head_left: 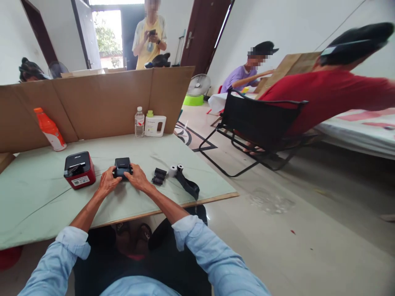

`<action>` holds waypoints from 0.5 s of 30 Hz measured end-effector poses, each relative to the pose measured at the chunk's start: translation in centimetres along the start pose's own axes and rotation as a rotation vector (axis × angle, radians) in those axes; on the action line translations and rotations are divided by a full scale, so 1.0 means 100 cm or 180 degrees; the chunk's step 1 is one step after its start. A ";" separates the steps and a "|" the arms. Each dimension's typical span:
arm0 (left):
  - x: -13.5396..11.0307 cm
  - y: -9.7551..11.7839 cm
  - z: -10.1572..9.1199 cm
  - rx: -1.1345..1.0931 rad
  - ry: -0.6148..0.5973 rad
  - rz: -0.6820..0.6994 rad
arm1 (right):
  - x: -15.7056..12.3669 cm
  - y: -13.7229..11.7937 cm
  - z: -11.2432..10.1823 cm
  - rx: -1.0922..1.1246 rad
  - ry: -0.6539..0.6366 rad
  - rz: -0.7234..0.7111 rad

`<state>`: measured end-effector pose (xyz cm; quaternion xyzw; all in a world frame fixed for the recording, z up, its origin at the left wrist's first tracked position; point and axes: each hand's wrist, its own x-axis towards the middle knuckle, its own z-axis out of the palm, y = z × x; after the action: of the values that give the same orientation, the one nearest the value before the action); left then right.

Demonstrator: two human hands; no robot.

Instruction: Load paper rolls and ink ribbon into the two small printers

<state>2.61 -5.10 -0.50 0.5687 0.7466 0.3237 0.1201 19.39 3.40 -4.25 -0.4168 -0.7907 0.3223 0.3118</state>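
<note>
My left hand point(108, 180) and my right hand point(138, 177) grip a small black box-shaped device point(122, 162) from its two sides, fingers curled round it and thumbs on the near edge. Its upper part looks like a raised lid; the exact kind is not clear. To the left sits a red and black box-shaped machine point(79, 170) with a white label on its front. Right of my hands lie several small black rolls point(158, 176), two white paper rolls point(172, 171) and a black strap point(188, 185) curving toward the table edge.
A cardboard screen point(101, 105) runs along the table's back. Before it stand an orange-capped bottle point(51, 130), a clear water bottle point(139, 122) and a white jug point(155, 124). Beyond the table's right edge are a folding chair point(259, 119) with a seated person in red, and a fan point(197, 87).
</note>
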 end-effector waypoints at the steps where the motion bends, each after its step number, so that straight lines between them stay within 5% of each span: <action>1: -0.004 -0.005 -0.003 -0.0081 -0.0019 0.0003 | -0.004 0.001 0.005 0.0103 0.0040 -0.0048; 8: 0.014 -0.026 -0.005 -0.0679 -0.0169 0.0123 | -0.005 0.013 0.007 0.0117 0.0063 -0.0504; 15: 0.032 -0.040 -0.004 -0.0639 -0.0357 0.0826 | 0.015 0.023 0.004 0.0072 -0.0322 -0.0677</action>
<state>-1.75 -2.82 -2.09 0.6626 0.6229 0.3772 0.1749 19.40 5.62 -5.91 -0.3102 -0.8415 0.3169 0.3086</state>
